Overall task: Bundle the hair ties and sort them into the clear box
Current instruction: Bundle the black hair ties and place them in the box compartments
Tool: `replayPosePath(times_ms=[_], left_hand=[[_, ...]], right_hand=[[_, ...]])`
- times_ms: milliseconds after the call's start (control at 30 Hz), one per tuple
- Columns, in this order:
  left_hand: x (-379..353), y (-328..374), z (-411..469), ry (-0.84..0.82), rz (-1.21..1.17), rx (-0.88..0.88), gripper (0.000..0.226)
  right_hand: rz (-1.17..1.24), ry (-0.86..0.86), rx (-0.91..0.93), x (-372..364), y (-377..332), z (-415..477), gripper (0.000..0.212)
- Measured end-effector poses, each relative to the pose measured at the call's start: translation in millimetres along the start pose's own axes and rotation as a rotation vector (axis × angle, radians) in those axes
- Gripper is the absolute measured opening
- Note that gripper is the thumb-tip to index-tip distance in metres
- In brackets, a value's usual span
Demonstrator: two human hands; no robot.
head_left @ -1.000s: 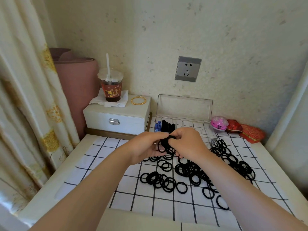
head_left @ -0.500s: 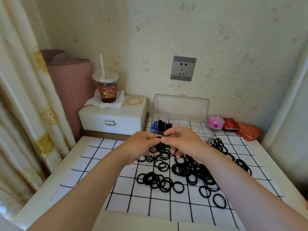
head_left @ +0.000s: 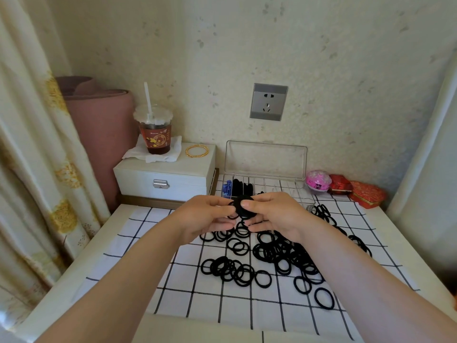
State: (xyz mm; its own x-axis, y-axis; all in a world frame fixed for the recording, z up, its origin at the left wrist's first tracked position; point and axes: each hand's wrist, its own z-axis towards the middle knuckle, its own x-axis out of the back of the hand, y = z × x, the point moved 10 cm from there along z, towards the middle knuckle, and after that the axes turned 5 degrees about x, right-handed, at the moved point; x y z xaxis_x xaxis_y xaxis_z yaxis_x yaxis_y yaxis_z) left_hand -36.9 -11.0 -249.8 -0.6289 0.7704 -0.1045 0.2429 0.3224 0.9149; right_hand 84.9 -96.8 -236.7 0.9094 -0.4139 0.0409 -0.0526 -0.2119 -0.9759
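Well, this job looks barely begun. Both hands are raised over the far part of the cloth, just this side of the box, and between them they hold a bundle of black ties. The left hand has its fingers curled in and pinches the bundle's left edge, where a single loop pokes out. The right hand pinches it from the other side, thumb across its face and fingers curled beneath. My guess is that one tie is being wound round the stack to bind it, though I cannot see the wrap itself.

The box stands open by the wall with its lid up. A few black bundles sit in its left compartments, next to something blue at the end. The compartments further right look bare, as far as clear plastic lets me judge.

Loose ties lie all over the cloth: a heap under the hands, a cluster nearer me, and a trail up the right side toward the box. So a few bundles are stowed, one is in hand and not yet boxed, and by far the greater part is left to do.
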Motion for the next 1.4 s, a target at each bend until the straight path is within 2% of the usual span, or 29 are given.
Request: replayPosePath(times_ms=[200, 300, 367, 433, 533, 667, 800, 967, 1167, 1300, 1400], left_hand=[[34, 1, -1, 0.281, -0.016, -0.023, 0.013], [40, 2, -3, 0.365, 0.042, -0.055, 0.014], [28, 1, -2, 0.302, 0.045, -0.054, 0.016], [13, 3, -1, 0.206, 0.043, -0.049, 0.019], [-11, 7, -2, 0.037, -0.01, -0.052, 0.02], [-23, 6, 0, -0.044, -0.079, -0.019, 0.033], [-30, 7, 2, -0.084, 0.105, -0.057, 0.026], [-29, 8, 7, -0.024, 0.189, -0.039, 0.035], [-39, 21, 17, 0.027, 0.427, -0.146, 0.029], [-46, 39, 22, 0.093, 0.584, -0.263, 0.015], [-41, 51, 30, 0.252, 0.781, -0.367, 0.032]], right_hand=[[0.107, 0.068, 0.018, 10, -4, 3, 0.032], [0.139, -0.053, 0.022, -3, -11, -1, 0.028], [0.111, -0.141, 0.028, -14, -12, -6, 0.024], [0.061, -0.158, 0.033, -17, -11, -7, 0.023], [-0.027, -0.102, 0.046, -11, -9, -6, 0.027], [-0.087, -0.021, 0.043, 3, -4, -2, 0.039], [-0.09, -0.051, -0.013, 9, 4, -3, 0.039], [-0.035, -0.057, -0.054, 16, 10, -6, 0.033], [-0.044, -0.024, -0.068, 29, 11, -5, 0.026], [-0.063, 0.064, -0.029, 50, -2, 7, 0.04], [-0.091, 0.217, 0.06, 71, -23, 25, 0.039]])
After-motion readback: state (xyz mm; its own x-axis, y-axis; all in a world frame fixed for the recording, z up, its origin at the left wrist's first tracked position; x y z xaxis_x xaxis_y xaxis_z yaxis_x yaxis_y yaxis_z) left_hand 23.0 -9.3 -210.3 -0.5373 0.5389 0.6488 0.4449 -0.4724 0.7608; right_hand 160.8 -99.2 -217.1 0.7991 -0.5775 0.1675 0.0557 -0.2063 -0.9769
